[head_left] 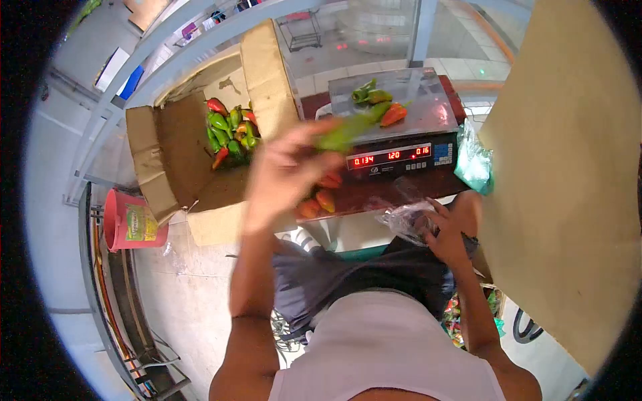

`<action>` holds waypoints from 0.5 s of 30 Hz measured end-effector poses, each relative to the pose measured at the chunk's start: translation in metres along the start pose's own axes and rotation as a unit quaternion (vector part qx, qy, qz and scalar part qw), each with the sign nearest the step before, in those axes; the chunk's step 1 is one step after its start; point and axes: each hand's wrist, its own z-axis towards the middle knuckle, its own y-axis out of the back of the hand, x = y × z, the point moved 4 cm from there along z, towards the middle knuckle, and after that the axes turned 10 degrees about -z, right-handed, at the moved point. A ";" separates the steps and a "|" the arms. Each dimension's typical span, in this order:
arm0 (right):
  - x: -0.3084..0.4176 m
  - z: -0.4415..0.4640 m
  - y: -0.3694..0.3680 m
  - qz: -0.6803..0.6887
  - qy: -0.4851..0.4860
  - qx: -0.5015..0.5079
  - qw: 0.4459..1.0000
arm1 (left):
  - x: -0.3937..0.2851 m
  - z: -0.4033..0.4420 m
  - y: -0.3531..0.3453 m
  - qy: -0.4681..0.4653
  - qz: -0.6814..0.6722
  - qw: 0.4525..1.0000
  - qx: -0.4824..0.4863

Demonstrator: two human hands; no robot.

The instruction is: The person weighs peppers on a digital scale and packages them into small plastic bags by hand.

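My left hand, blurred by motion, holds a green pepper between thumb and fingers, in front of the weighing scale. On the scale's metal plate lie a few green peppers and an orange-red pepper. Red digits glow on the scale's display. Low at the right, my right hand has its fingers round a clear plastic bag near my lap. Several orange and red peppers rest by the table's front edge, partly behind my left hand.
An open cardboard box holding several green and red peppers is at the left. Below it stands a pink bucket. A green plastic bag hangs beside the scale, near a large tan board.
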 end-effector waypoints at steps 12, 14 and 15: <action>-0.031 0.002 0.016 0.027 -0.063 -0.008 0.998 | 0.201 0.092 -0.037 -0.152 0.292 0.935 -0.128; -0.030 0.002 0.010 0.061 -0.070 -0.001 0.996 | 0.205 0.091 -0.035 -0.144 0.313 0.931 -0.116; -0.028 0.002 0.009 0.050 -0.069 0.000 0.996 | 0.204 0.090 -0.035 -0.141 0.320 0.930 -0.114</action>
